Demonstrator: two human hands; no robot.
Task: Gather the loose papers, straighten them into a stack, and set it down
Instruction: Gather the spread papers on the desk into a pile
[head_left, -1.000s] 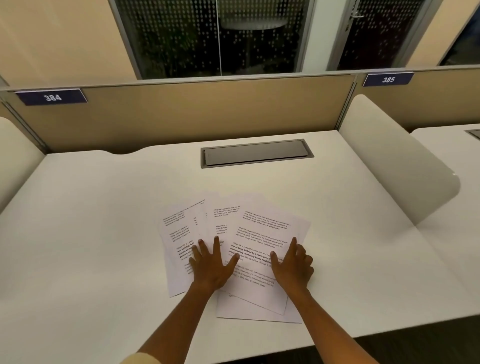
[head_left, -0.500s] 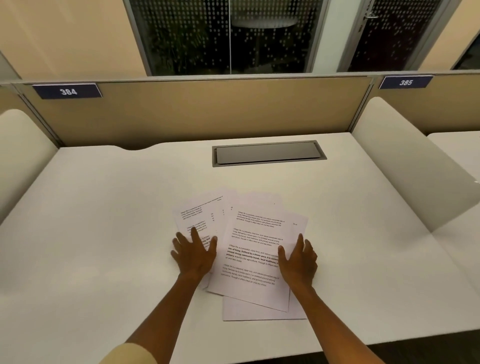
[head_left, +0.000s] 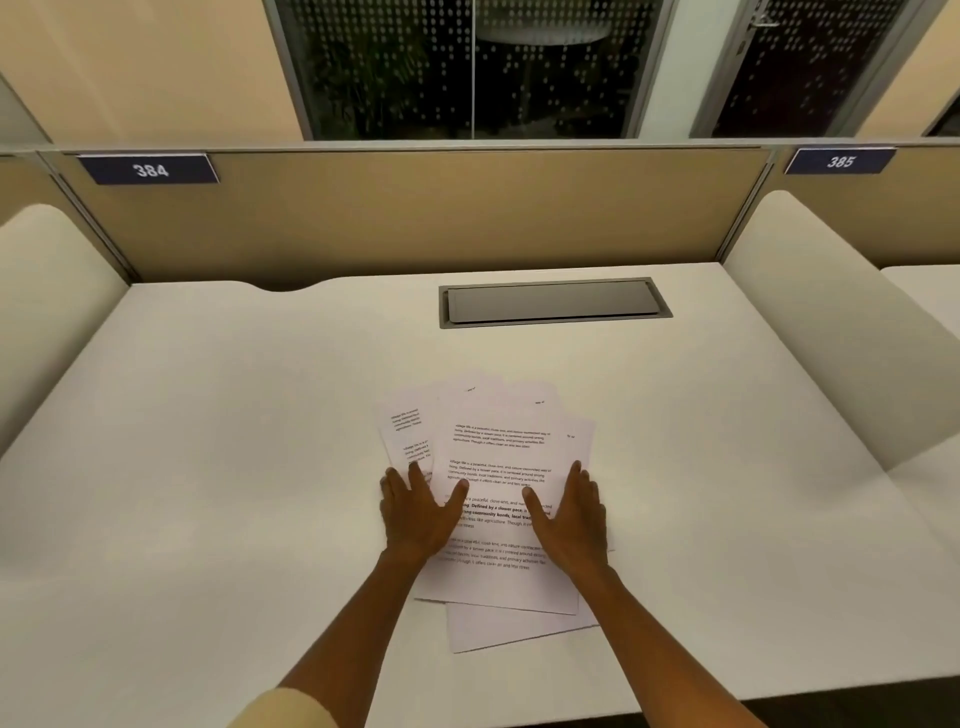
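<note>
Several white printed papers (head_left: 498, 447) lie overlapping in a loose fan on the white desk (head_left: 208, 467), near its front middle. My left hand (head_left: 415, 514) rests flat on the left side of the pile, fingers spread, its thumb on the top sheet. My right hand (head_left: 571, 519) presses flat on the right side, fingers together, thumb pointing inward. Both hands flank the top sheet. One lower sheet (head_left: 498, 629) sticks out askew toward me below the pile.
A grey cable hatch (head_left: 553, 302) is set into the desk behind the papers. A tan divider panel (head_left: 415, 218) with label 384 (head_left: 149, 169) closes the back. Cream side screens (head_left: 831, 332) stand at left and right. The desk's front edge runs just below my forearms.
Both hands have slid inward and pushed the fanned sheets closer together; the spread is narrower and the top sheet lies straighter than before.
</note>
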